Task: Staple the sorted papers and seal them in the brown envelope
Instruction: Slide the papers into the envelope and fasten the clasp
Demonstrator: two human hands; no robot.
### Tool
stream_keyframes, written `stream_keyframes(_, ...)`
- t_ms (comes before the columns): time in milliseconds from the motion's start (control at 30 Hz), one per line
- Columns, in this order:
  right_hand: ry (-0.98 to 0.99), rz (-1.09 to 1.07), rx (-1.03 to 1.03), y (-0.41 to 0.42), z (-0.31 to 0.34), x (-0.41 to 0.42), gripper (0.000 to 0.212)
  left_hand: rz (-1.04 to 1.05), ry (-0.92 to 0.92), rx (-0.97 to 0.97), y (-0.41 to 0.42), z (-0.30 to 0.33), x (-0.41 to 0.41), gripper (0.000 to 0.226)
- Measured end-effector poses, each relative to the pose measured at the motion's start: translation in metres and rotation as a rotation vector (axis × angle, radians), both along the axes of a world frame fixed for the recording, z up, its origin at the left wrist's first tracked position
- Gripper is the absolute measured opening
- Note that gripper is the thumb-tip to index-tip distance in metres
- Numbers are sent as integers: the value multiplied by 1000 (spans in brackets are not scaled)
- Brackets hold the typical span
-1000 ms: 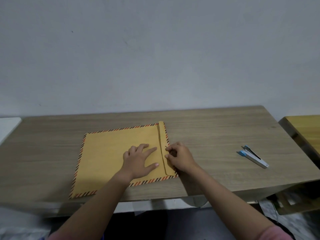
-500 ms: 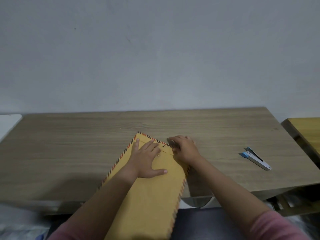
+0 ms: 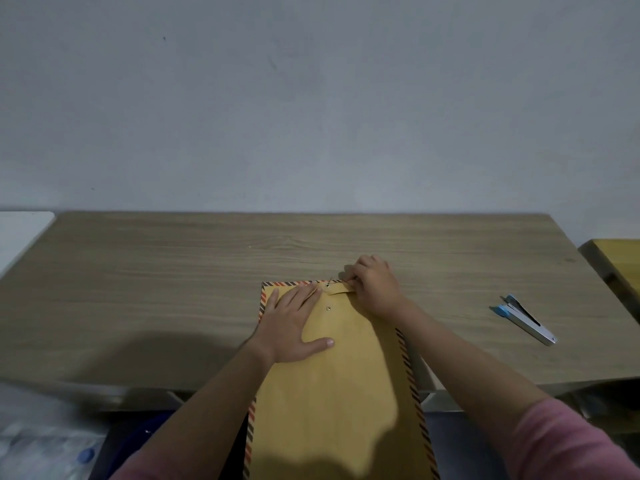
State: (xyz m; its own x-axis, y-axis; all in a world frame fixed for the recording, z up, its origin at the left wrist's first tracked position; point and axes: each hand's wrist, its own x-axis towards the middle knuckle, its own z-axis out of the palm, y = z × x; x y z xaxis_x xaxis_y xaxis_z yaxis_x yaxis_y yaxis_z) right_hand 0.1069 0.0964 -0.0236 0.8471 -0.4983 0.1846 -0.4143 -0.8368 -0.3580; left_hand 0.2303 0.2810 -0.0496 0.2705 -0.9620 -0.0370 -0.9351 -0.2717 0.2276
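Brown envelope (image 3: 332,393) was flat kraft paper, matte, long rectangle with a red/dark diagonal-striped border. It lay lengthwise on the table (image 3: 173,289), flap end away from the person, near end hanging past the front edge. Flap (image 3: 337,288) was a narrow strip folded over the far end, with one small metal eyelet on it and a second just below on the envelope body.

Left hand (image 3: 294,327) lay flat on the envelope, fingers straight and spread, thumb out to the side, pressing the paper down. Right hand (image 3: 375,287) had its fingers curled, pinching the flap's right end; a thin string or wire tip showed by the upper eyelet, too small to tell which.

Table was wood-grain laminate, matte grey-brown. Stapler (image 3: 524,320), blue and silver, slim, lay well apart to the right. Yellow wooden surface (image 3: 620,261) sat at right edge, white surface (image 3: 20,233) at left. Papers weren't visible. Pink sleeves at bottom.
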Motion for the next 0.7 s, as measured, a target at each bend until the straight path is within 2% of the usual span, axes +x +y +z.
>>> stream_keyframes(67,-71,65,-18,4,2,-4,11,26,24,-4,-2,-1,0,105)
stream_keyframes(167,-75,147,13,7,6,-10,9,36,41,-19,-3,-2,0,104)
stream_keyframes(333,-39,63,132,7,9,-22,8,58,44,-70,-2,2,-1,104)
stream_keyframes(467,-12,53,41,11,-2,-33,15,63,12,-31,-2,1,0,103)
stream_keyframes(600,13,187,-104,16,-15,-40,38,55,8,14,-7,8,4,104)
stream_keyframes(700,28,246,-146,23,-19,-42,26,49,11,45,-13,12,8,106)
